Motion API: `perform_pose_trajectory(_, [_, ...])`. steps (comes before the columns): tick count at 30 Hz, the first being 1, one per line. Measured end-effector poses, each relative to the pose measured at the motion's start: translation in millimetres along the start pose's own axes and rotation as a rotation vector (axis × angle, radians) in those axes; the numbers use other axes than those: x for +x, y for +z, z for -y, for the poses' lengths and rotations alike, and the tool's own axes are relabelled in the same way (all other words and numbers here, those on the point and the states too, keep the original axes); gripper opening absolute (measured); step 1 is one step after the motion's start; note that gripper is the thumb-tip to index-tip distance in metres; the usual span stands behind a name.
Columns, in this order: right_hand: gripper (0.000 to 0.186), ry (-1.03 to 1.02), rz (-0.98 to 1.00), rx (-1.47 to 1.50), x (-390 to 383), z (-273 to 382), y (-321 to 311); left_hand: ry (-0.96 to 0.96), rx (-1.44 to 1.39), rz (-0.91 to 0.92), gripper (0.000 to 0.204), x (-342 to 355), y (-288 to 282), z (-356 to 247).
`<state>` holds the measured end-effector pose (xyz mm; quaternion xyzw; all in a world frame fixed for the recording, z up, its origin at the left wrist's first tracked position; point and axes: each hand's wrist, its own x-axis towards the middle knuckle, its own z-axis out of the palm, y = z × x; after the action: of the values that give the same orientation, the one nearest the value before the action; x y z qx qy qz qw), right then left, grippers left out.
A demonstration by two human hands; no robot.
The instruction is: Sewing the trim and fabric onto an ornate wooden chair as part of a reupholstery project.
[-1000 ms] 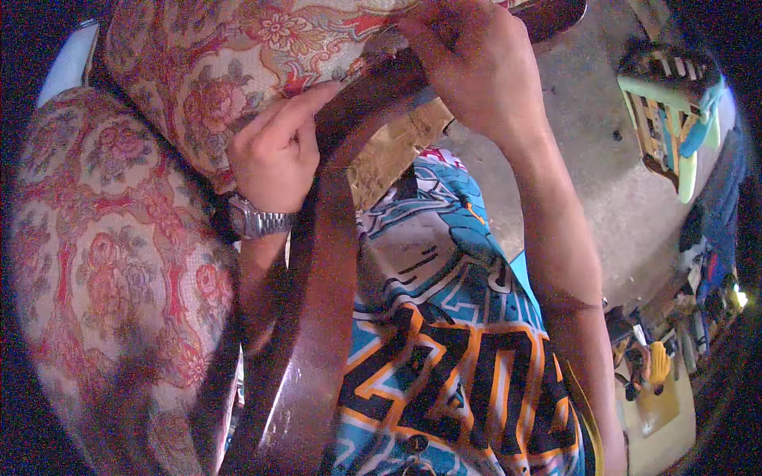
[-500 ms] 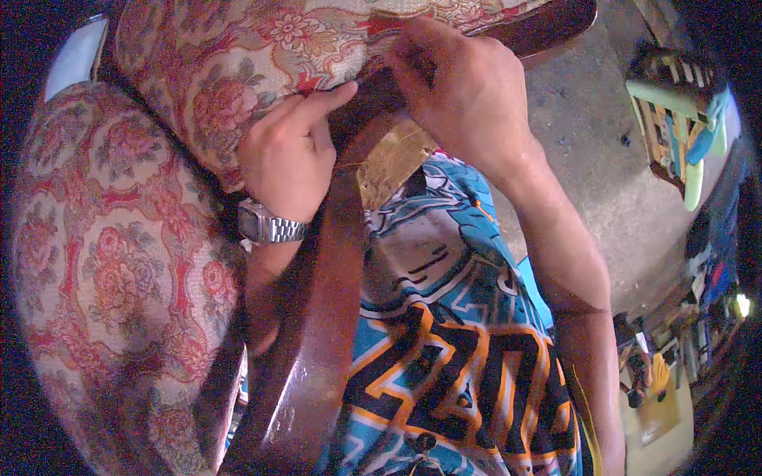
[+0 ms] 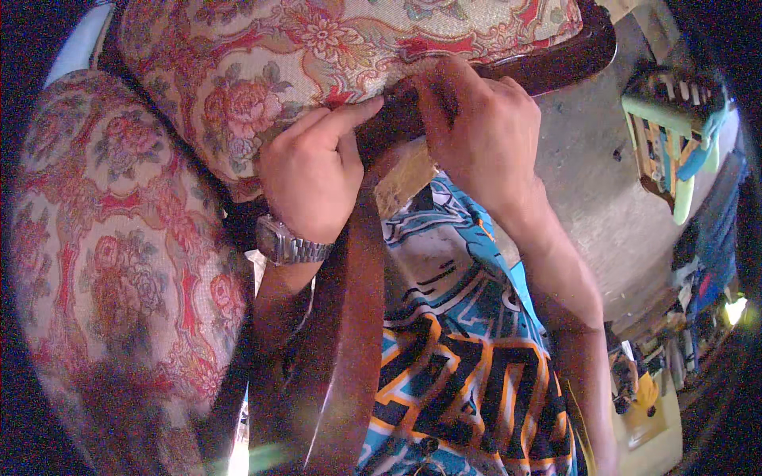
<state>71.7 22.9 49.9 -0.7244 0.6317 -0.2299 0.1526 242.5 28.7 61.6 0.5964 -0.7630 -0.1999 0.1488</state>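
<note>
A floral upholstered seat (image 3: 333, 32) fills the upper middle, edged by dark polished wood (image 3: 567, 67). My left hand (image 3: 309, 182), with a metal watch on the wrist, lies at the seat's lower edge, index finger reaching along it, other fingers curled against fabric and wood. My right hand (image 3: 484, 151) is closed at that edge, just right of my left index finger, fingertips bunched at the seam; what they hold is hidden. A brown wooden arm piece (image 3: 345, 333) runs down from the hands. A torn tan patch (image 3: 401, 182) shows below them.
A second floral cushion (image 3: 119, 262) is at left. A blue-and-white printed garment (image 3: 444, 397) lies below my hands. Right are concrete floor (image 3: 599, 214), a pale-green chair frame (image 3: 679, 151), dark blue material (image 3: 718, 230) and a person in yellow (image 3: 644, 393) with clutter.
Both hands and the upper seat appear lower in the picture, the hands also slightly right at first, with more of the seat's right end showing. Both hands remain at the seam.
</note>
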Motion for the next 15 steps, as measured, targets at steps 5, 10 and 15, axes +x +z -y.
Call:
perform_pose_trajectory(5, [0.011,-0.039,0.022,0.021,-3.1,-1.2,-0.5,-0.022,-0.038,0.034,0.027,-1.6,0.6,-1.8])
perform_pose_trajectory(10, [0.01,-0.019,0.022,0.003,-2.8,2.6,2.0,-0.042,-0.083,0.051,0.027,-2.2,0.1,2.0])
perform_pose_trajectory(15, [0.012,0.009,0.041,-0.027,-3.0,8.0,5.6,-0.055,-0.123,0.043,0.025,-2.2,0.3,5.4])
